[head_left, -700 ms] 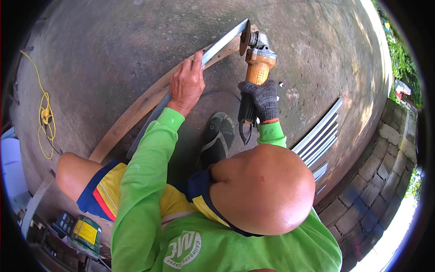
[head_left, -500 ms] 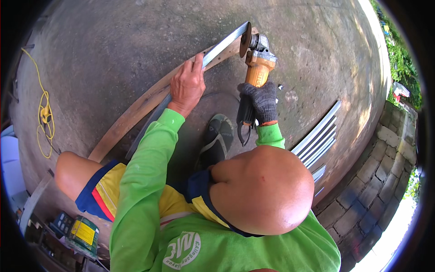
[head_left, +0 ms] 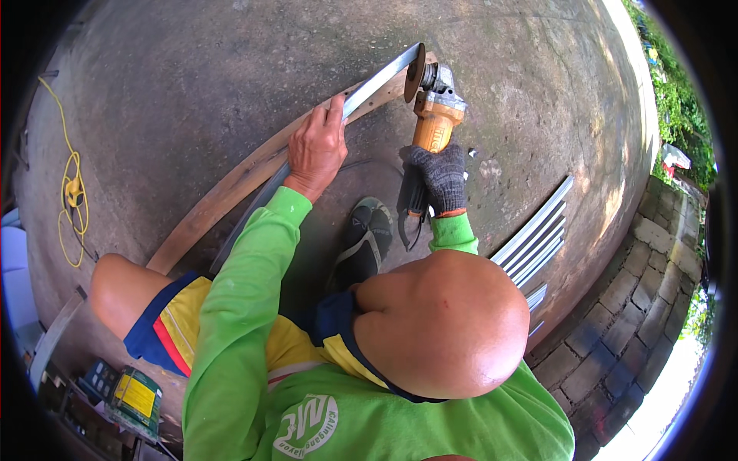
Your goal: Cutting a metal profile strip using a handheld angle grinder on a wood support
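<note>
My bare left hand (head_left: 317,150) is closed around a long silvery metal bar (head_left: 378,80), which lies slantwise along a wooden plank (head_left: 219,201). In a dark knitted glove, my right hand (head_left: 440,175) grips the body of an orange angle grinder (head_left: 435,127). The grinder's brown disc (head_left: 415,73) stands on edge at the bar's far end and appears to touch it. Whether the disc has cut into the metal I cannot make out. Below my left wrist, my forearm hides part of the bar.
Several metal strips (head_left: 532,234) lie on the concrete floor at the right, near a block wall (head_left: 615,330). A yellow cord (head_left: 71,157) is coiled at the far left. A green and yellow box (head_left: 137,396) stands at lower left. My shoe (head_left: 365,238) is between my arms.
The view has shifted slightly. Both hands keep their holds, and the grinder's disc stays at the bar's far end.
</note>
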The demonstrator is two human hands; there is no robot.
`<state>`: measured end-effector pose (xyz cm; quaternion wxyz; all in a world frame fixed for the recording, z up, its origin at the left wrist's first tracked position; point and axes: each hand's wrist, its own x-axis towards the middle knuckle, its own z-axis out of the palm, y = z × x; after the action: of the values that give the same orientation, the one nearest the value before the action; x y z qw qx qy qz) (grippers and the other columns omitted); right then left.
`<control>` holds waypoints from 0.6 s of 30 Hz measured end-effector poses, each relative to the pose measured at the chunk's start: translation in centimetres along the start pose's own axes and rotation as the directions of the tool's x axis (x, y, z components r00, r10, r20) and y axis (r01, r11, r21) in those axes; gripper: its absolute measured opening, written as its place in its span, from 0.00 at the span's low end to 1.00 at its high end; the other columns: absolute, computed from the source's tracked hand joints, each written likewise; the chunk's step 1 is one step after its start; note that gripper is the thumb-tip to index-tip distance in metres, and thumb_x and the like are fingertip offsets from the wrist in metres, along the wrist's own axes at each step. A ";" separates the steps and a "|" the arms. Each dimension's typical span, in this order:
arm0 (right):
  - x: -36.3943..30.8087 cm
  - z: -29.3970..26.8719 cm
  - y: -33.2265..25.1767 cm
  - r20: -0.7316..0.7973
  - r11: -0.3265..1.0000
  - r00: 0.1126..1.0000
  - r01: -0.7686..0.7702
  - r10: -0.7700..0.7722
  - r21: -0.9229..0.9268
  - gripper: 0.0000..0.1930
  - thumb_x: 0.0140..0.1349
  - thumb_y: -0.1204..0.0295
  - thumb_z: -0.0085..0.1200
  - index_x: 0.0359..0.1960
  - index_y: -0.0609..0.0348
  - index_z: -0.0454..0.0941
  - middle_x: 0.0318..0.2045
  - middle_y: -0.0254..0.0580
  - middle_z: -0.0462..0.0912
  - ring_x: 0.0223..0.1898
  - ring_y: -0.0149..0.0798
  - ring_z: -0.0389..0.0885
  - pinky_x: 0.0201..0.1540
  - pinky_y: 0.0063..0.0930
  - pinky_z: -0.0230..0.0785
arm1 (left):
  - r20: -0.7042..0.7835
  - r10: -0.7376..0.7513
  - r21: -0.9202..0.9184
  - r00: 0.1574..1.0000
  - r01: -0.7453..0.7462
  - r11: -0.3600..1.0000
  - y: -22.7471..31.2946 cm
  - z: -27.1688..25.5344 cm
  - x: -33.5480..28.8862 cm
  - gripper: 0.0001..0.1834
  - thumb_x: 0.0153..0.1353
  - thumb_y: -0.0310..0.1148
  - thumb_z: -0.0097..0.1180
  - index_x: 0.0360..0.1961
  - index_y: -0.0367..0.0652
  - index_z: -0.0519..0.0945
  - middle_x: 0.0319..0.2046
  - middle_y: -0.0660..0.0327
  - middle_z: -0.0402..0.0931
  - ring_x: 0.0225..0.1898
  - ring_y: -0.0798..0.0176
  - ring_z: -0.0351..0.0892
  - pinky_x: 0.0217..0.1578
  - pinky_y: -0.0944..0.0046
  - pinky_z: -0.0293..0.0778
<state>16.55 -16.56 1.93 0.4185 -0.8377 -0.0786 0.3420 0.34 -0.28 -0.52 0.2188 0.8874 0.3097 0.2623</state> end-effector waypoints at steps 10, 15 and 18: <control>-0.3 0.1 -0.1 0.006 1.000 1.000 -0.009 0.009 -0.010 0.34 0.37 0.63 0.78 0.48 0.61 0.76 0.33 0.41 0.84 0.32 0.37 0.84 0.37 0.33 0.80 | 0.010 0.032 0.029 0.999 -0.032 0.999 -0.1 -0.1 -0.1 0.26 0.62 0.29 0.61 0.62 0.43 0.72 0.33 0.53 0.75 0.34 0.48 0.82 0.32 0.50 0.78; -0.3 0.0 -0.2 0.005 1.000 1.000 0.008 -0.008 0.002 0.34 0.38 0.63 0.78 0.48 0.61 0.76 0.33 0.41 0.84 0.31 0.37 0.84 0.37 0.33 0.80 | 0.016 0.031 0.033 0.999 -0.031 0.999 0.0 -0.1 -0.1 0.26 0.62 0.29 0.61 0.62 0.43 0.72 0.33 0.53 0.75 0.34 0.48 0.82 0.32 0.51 0.78; -0.5 0.2 -0.5 -0.007 0.999 1.000 0.013 -0.014 -0.052 0.34 0.38 0.63 0.78 0.48 0.61 0.76 0.33 0.41 0.84 0.31 0.37 0.84 0.36 0.34 0.80 | 0.022 -0.014 -0.003 1.000 0.014 1.000 0.1 -0.2 -0.1 0.24 0.63 0.28 0.60 0.61 0.45 0.74 0.36 0.53 0.77 0.36 0.46 0.82 0.36 0.50 0.78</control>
<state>16.12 -16.35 2.50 0.3993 -0.8488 -0.0916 0.3341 0.17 -0.40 -0.35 0.2251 0.8877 0.3130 0.2515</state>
